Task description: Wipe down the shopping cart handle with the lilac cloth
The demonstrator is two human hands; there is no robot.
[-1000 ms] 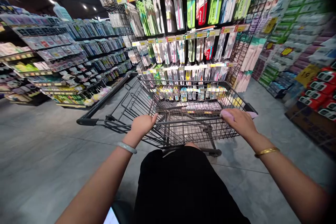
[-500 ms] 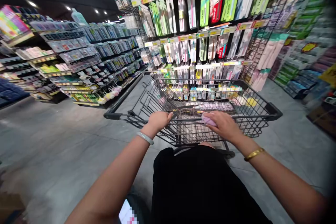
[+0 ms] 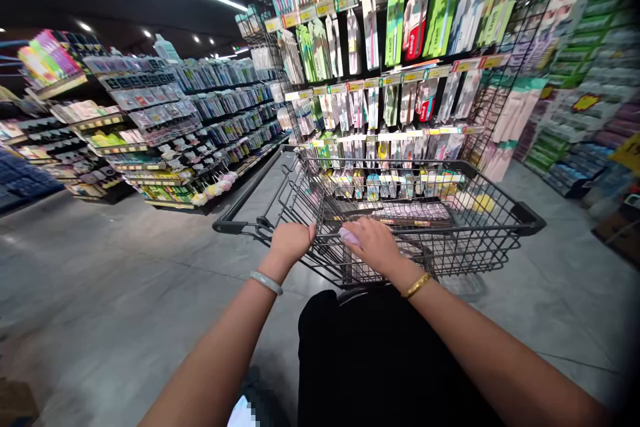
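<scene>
A dark wire shopping cart [image 3: 465, 250] stands sideways in front of me, its push handle [image 3: 237, 203] to the left. My left hand [image 3: 291, 241] is closed round the near top rail and wears a pale bangle at the wrist. Further right along that rail, my right hand [image 3: 375, 245] is closed over a crumpled light purple cloth [image 3: 350, 236]. The cloth lies against the rail, mostly covered by the palm and fingers. A gold bracelet circles the right wrist. The wire mesh lets me see low shelf goods through the basket.
A rack of packaged toothbrushes [image 3: 393, 30] rises just behind the cart. Shelves of small goods [image 3: 165, 113] run along the left aisle. On the right are stacked green packages [image 3: 545, 140]. Grey floor [image 3: 125, 280] extends to my left.
My right hand has slid left along the rail with the purple cloth, nearer my left hand. The left hand keeps its grip on the rail. The view has shifted slightly.
</scene>
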